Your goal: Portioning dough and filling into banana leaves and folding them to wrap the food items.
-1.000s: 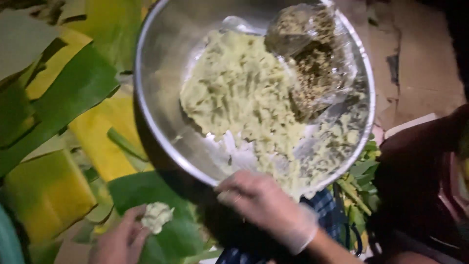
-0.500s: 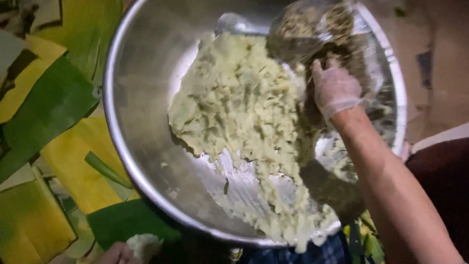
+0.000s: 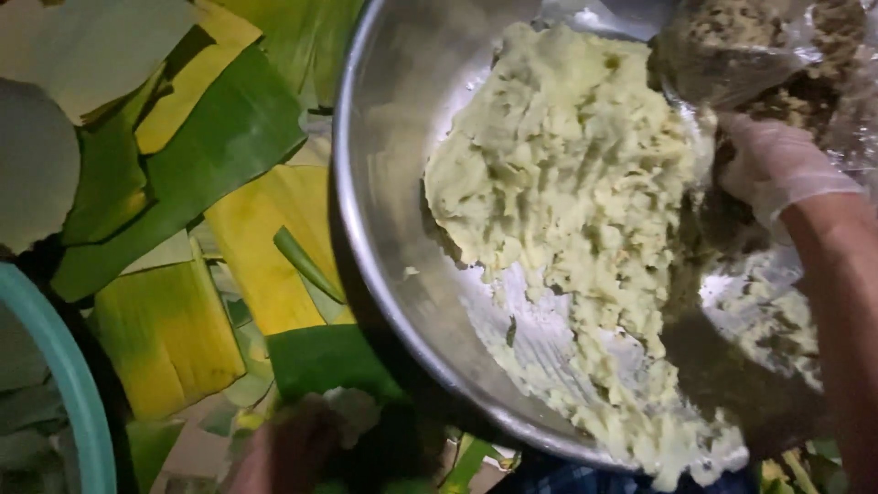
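Bowl (image 3: 384,220) holds pale dough (image 3: 567,183) | gloved right hand (image 3: 777,169) digs into brown filling (image 3: 786,55), grip unclear | left hand (image 3: 293,448) blurred, grip unclear | leaves (image 3: 210,155) beside bowl

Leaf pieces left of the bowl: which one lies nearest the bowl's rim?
The small dark green piece under the metal bowl's lower-left rim. The yellow pieces and the long green strip lie farther left.
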